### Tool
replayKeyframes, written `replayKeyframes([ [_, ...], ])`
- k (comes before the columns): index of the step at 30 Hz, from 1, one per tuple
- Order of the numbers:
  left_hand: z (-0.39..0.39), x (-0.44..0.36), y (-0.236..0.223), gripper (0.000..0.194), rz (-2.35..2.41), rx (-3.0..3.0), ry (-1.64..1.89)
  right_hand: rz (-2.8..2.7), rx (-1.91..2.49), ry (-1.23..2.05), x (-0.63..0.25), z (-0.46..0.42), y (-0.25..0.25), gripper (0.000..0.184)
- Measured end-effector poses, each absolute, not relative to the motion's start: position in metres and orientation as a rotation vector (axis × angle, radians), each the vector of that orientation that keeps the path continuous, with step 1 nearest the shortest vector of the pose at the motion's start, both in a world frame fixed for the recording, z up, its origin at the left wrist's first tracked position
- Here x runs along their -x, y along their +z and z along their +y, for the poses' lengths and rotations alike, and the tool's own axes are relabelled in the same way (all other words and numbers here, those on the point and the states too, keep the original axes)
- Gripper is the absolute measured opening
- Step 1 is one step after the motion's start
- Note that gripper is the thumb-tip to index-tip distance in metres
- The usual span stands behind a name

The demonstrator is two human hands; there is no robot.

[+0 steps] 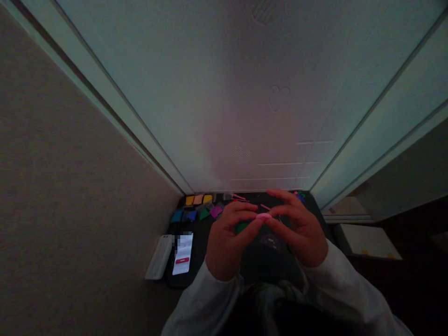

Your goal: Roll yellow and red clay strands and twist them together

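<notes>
A small pink piece that looks like modelling clay (263,216) is pinched between both hands above a dark tabletop. My left hand (231,235) grips its left side with thumb and fingertips. From the right, my right hand (301,231) holds it between thumb and index finger, the other fingers raised. Below the hands a green piece (241,227) is partly hidden by my left hand. A clear, shiny item (271,241) lies under the gap between the hands; its kind is hard to make out.
Small coloured packets, including a purple one (216,211) and a yellow one (207,199), lie along the table's back left. A lit phone (183,253) rests at the left beside a white slab-like object (159,256). A white box (367,240) stands at the right. A pale panel (245,116) rises behind.
</notes>
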State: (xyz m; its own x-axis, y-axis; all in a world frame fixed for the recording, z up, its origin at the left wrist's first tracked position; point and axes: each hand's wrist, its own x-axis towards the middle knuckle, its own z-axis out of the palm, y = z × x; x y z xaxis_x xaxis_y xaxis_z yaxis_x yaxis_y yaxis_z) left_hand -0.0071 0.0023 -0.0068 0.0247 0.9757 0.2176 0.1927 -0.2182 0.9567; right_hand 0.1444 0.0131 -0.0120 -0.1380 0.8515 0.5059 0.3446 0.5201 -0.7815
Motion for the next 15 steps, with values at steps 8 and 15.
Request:
replayKeyframes([
  [8, 0.0034, 0.0051, -0.0140, 0.012, 1.264, -1.520, 1.282, -1.628, 1.012, 0.763, -0.1430, 0.0176, -0.0208, 0.007],
  [15, 0.0065, 0.0076, -0.0126, 0.012, 1.277, -1.538, 1.189, -1.639, 1.044, 0.785, -0.1450, 0.0174, -0.0214, 0.008],
])
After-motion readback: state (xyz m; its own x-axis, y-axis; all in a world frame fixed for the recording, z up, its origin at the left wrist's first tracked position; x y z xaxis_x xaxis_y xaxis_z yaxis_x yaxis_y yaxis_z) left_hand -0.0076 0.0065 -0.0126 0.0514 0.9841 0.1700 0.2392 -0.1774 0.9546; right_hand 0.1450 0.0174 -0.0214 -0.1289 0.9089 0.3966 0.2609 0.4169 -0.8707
